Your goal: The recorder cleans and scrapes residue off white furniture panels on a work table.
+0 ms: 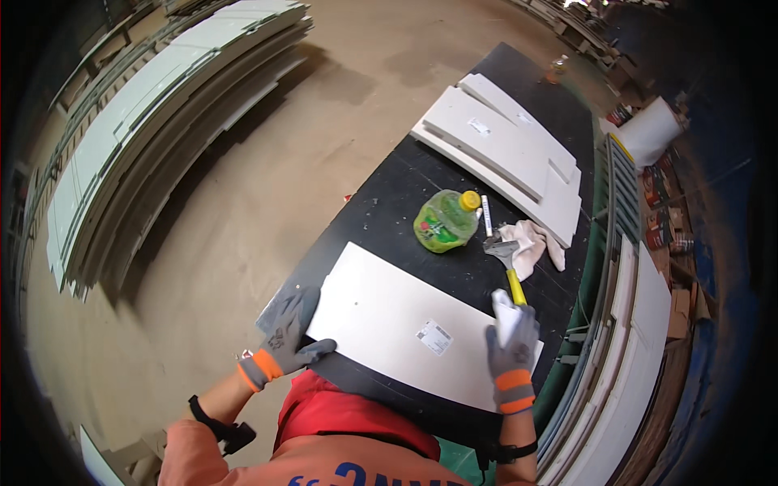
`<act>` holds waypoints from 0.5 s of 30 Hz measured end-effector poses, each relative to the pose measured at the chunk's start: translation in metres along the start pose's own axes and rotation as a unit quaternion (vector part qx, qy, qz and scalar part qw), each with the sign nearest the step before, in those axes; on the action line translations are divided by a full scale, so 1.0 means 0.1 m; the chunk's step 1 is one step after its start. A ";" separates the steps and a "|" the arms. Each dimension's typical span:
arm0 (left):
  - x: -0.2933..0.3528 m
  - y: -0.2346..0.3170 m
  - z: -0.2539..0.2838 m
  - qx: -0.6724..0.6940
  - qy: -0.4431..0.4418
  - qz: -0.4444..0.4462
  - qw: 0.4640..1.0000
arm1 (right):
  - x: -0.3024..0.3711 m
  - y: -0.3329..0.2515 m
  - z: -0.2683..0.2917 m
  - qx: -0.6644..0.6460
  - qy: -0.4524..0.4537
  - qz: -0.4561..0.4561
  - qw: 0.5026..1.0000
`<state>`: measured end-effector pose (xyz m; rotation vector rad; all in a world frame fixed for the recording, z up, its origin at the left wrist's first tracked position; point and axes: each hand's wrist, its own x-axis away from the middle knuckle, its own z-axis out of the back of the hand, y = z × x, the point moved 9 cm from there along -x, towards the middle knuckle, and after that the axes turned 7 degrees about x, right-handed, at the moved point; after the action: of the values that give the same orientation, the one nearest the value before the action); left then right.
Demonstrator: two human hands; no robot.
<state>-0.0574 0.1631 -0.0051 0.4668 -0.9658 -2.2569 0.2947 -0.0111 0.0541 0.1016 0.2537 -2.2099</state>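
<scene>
A green bottle (444, 220) with a yellow cap lies beside a scraper (507, 261), crumpled rag (531, 243) and stacked white panels (506, 150).

A single head-worn fisheye view looks steeply down from above the person's chest onto the black counter (389, 202), which runs away from the wearer toward the upper right. The near end of the counter sits close under the lens, with the white panel (405, 324) on it filling the lower middle; the far end of the counter recedes toward the top edge. Left of the counter the view takes in the bare floor (267, 186); right of the counter it catches leaning boards. Straight edges bow toward the dark circular rim.
</scene>
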 end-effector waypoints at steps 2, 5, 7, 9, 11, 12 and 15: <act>0.04 -0.14 -0.02 0.042 -0.014 0.025 0.999 | -0.21 -0.74 -0.15 -0.064 -0.048 0.084 0.993; 0.10 -0.36 -0.14 0.096 -0.030 0.048 0.994 | -0.48 -1.88 -0.41 -0.081 -0.110 0.200 0.970; 0.17 -0.52 -0.22 0.161 0.011 0.070 0.984 | -0.57 -2.57 -0.58 -0.030 -0.051 0.303 0.951; 0.03 -0.41 -0.22 0.258 -0.021 0.098 0.961 | -0.51 -3.03 -0.88 0.148 -0.095 0.369 0.913; 0.07 -0.58 -0.37 0.345 -0.047 0.135 0.928 | -0.31 -3.30 -0.98 0.138 -0.079 0.439 0.884; 0.28 -0.96 -0.57 0.324 -0.071 0.164 0.929 | -0.12 -3.43 -0.97 0.116 -0.114 0.476 0.864; 0.44 -0.94 -0.61 0.262 -0.018 0.037 0.964 | 0.54 -3.50 -0.70 -0.001 -0.268 0.551 0.790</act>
<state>-0.0955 0.1519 -0.1188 0.6000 -1.5814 -1.9312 -0.0179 0.1684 0.0277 -0.3152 -0.1242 -0.9853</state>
